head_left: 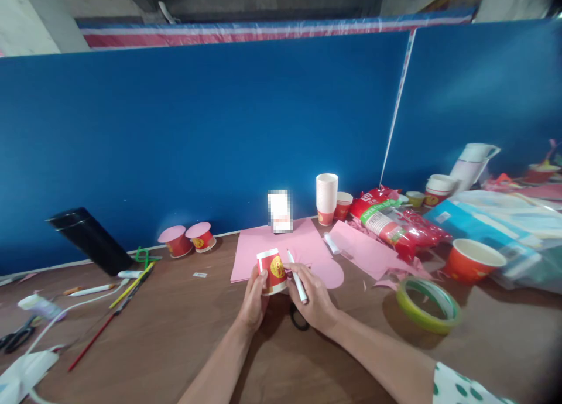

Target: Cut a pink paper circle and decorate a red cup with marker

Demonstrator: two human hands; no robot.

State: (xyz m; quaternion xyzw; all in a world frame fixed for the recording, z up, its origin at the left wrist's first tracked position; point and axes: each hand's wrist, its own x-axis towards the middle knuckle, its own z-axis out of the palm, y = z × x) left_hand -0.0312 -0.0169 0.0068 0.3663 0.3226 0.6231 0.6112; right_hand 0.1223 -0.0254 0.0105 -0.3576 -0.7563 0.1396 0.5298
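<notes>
A red paper cup (272,282) with a yellow emblem and a white band at its upper edge is held low over the table. My left hand (253,301) is wrapped round its left side, thumb on the front. My right hand (314,295) grips a white marker pen (298,281), slanted with its tip toward the back, and its fingers touch the cup's right side. Under that hand lies a black scissors handle (299,317), the rest hidden. Pink paper sheets (250,254) and a rounded pink piece (330,273) lie just behind.
Two red cups topped with pink discs (201,235) stand left, near a black bottle (90,240) and several pens. Right are stacked white cups (326,196), a red cup package (390,222), yellow-green tape (428,304) and an orange cup (474,260). A blue partition (211,129) closes the back.
</notes>
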